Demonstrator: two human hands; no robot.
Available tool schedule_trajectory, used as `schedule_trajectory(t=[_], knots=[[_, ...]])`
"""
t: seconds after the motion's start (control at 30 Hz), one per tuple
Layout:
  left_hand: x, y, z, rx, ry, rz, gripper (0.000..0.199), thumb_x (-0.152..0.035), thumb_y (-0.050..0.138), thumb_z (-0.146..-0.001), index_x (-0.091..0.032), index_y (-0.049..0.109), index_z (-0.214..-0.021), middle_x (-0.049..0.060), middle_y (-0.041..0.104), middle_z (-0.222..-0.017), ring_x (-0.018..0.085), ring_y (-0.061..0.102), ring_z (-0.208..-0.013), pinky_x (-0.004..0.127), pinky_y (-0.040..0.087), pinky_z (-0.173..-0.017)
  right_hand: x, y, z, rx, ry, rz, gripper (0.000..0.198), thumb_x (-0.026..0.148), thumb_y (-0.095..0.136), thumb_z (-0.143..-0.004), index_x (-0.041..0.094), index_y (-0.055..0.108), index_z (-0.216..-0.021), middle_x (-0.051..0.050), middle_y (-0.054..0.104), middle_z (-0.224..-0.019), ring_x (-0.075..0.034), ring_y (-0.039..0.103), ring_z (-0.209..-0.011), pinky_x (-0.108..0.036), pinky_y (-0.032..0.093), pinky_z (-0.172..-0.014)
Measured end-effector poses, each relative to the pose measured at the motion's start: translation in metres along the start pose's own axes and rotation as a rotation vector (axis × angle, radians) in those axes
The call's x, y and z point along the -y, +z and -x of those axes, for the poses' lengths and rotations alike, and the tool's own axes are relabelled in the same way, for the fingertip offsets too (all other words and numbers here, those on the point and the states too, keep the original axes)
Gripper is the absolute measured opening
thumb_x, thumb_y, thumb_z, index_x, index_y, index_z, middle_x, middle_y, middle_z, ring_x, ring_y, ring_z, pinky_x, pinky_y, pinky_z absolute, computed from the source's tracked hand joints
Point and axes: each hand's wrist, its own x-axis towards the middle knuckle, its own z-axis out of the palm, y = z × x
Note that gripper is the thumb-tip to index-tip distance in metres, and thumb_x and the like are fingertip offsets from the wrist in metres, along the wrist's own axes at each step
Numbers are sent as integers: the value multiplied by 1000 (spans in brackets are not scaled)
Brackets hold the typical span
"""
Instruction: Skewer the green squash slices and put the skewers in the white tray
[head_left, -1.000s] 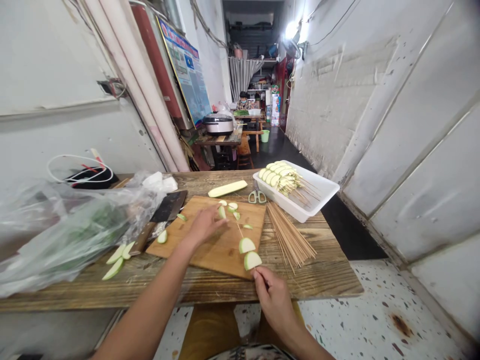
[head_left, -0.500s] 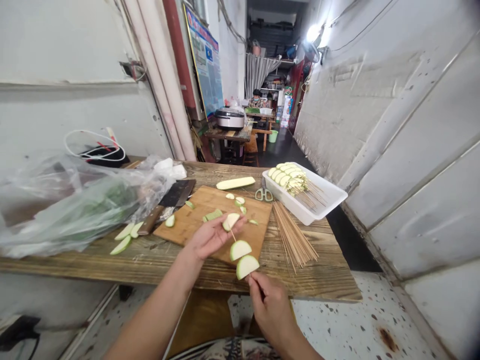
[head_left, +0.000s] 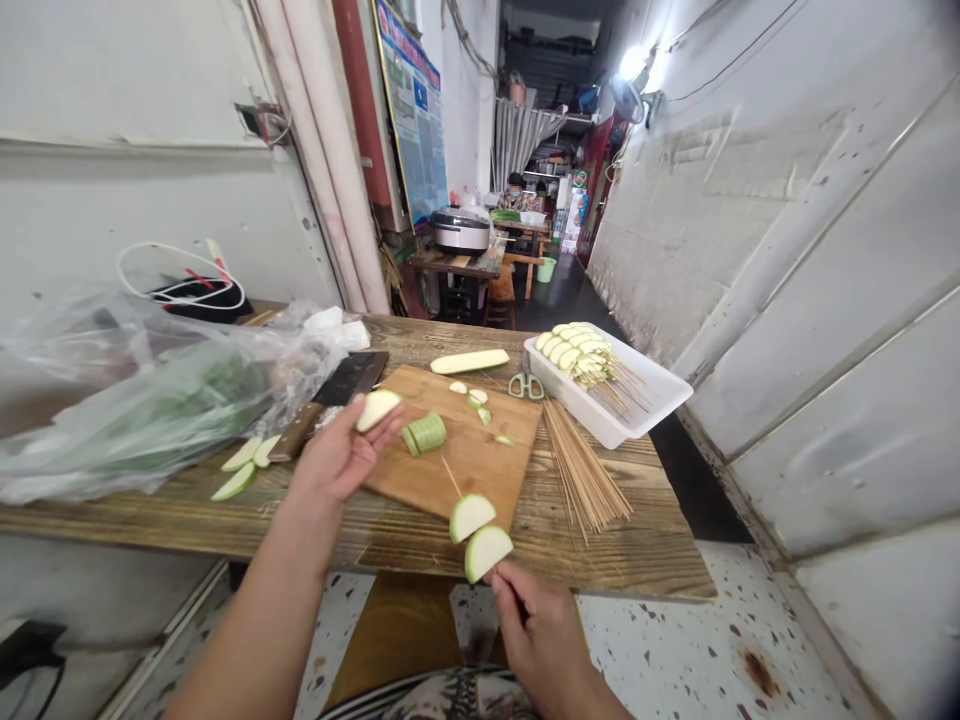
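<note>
My left hand [head_left: 341, 455] pinches a half-round zucchini slice [head_left: 377, 409] over the left edge of the wooden cutting board [head_left: 480, 475]. In my right hand [head_left: 546, 628], by the table's front edge, is a thin bamboo skewer [head_left: 451, 476]. Two half-round slices are threaded on it, a lower one [head_left: 487, 553] by my fingers and an upper one [head_left: 472, 517]. The skewer's bare tip points up and left. A sliced zucchini piece [head_left: 425, 434] lies on the board, with small offcuts [head_left: 477, 398] farther back.
A cleaver [head_left: 351, 380] and loose slices [head_left: 238, 484] lie left of the board, near a plastic bag [head_left: 150, 420]. Behind it is a long cut zucchini [head_left: 470, 361]. Scissors [head_left: 526, 385], loose skewers [head_left: 586, 475] and a white tray [head_left: 660, 395] of filled skewers are at right.
My left hand has moved left with its slice, away from the skewer's tip, uncovering the sliced piece on the board. My right hand and skewer have dropped slightly.
</note>
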Motion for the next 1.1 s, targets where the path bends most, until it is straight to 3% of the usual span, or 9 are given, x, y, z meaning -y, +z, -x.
schedule_trajectory(t=[0.13,0.4,0.67,1.1], knots=[[-5,-5,-1,-33,-11,113,16,-22,47,-88,-14,61,-85,9,70,-90,21,66,-95,35,57,-78,3,2,-2,45,-21,19,28,18,38,-90,17,60,-73,-1,57,-60,-12,50,-52,-21,35,-53],[35,15,15,-25,-245,76,14,-14,47,-87,-10,60,-89,14,70,-94,21,67,-91,33,57,-78,4,5,-4,18,-77,100,29,17,36,-91,17,59,-73,-2,58,-59,-13,52,-52,-22,36,-53],[49,22,24,-18,-256,13,15,-12,49,-85,-8,60,-95,14,70,-88,21,69,-82,35,57,-77,-6,11,-3,-13,-60,167,32,18,35,-92,17,62,-75,-4,62,-58,-14,58,-50,-22,37,-52],[50,28,32,-8,-265,3,10,-9,50,-84,-8,59,-88,13,71,-84,20,69,-78,37,58,-76,-7,9,-2,-9,-26,137,33,20,35,-93,16,64,-79,-6,63,-62,-15,60,-55,-22,43,-57]])
